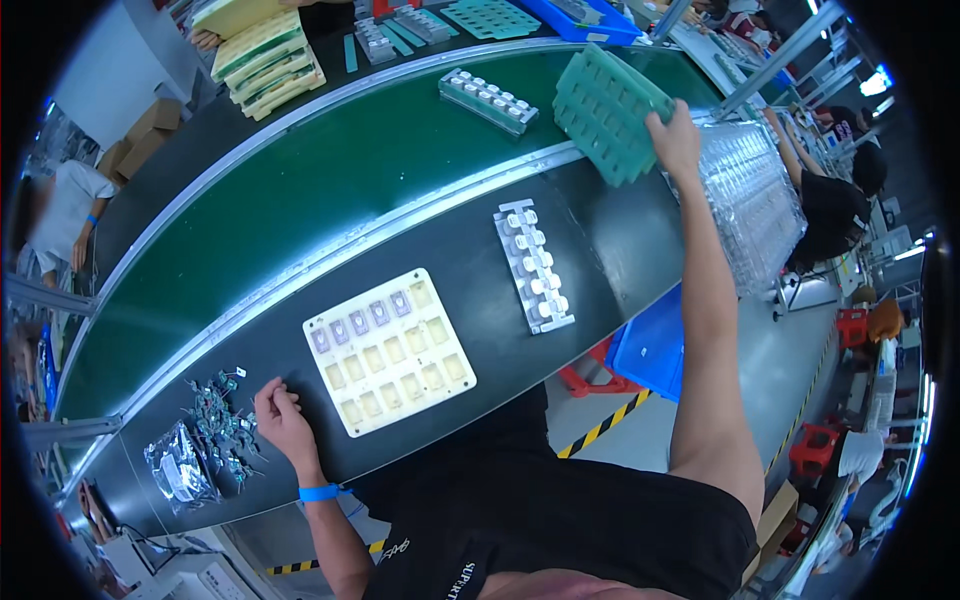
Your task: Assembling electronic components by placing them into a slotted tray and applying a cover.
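Note:
My right hand, arm stretched out to the far right, grips the edge of a green slotted tray. It holds the tray tilted above the edge of the green conveyor belt; there may be more than one layer. My left hand rests at the dark worktop with its fingers curled in; whether anything is inside them is hidden. Beside it lies a heap of small wired circuit boards. Just right of that hand, a cream tray has small clear-purple parts in several pockets of its far row; the other pockets look bare.
A grey fixture with white round parts stands on the worktop, and a similar one on the belt. A silver bag lies at left. Clear plastic trays are stacked at right, above a blue bin. Co-workers stand around.

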Demonstrator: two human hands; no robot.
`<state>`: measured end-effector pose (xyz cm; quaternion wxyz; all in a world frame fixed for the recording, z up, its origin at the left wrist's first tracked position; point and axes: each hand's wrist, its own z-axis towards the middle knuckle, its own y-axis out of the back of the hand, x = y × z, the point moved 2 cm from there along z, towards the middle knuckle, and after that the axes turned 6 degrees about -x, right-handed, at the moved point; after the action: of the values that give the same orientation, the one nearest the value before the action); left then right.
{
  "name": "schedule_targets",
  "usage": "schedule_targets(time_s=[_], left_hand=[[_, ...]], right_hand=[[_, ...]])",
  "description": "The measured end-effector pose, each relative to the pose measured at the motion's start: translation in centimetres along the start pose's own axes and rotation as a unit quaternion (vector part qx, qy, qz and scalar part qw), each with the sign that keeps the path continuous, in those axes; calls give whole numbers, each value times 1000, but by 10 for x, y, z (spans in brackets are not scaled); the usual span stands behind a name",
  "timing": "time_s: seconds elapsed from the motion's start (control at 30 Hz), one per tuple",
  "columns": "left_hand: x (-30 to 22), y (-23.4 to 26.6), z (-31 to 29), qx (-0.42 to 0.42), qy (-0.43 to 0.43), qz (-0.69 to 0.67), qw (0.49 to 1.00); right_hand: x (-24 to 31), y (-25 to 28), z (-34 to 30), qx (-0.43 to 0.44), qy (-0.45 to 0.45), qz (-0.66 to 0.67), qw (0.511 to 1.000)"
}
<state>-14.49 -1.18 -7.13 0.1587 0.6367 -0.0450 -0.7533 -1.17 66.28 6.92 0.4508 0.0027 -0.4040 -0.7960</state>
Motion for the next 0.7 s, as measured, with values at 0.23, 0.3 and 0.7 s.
schedule_targets(time_s=[0.23, 0.3, 0.7], left_hand=[[7, 0, 1, 20, -12, -29, 999], [9, 0, 1, 29, -15, -27, 999], [11, 12, 3, 80, -11, -74, 994]], right_hand=[[7, 73, -130, -21, -100, 215, 971], [10, 60, -154, 5, -192, 413, 891], [52, 138, -213, 28, -17, 145, 989]])
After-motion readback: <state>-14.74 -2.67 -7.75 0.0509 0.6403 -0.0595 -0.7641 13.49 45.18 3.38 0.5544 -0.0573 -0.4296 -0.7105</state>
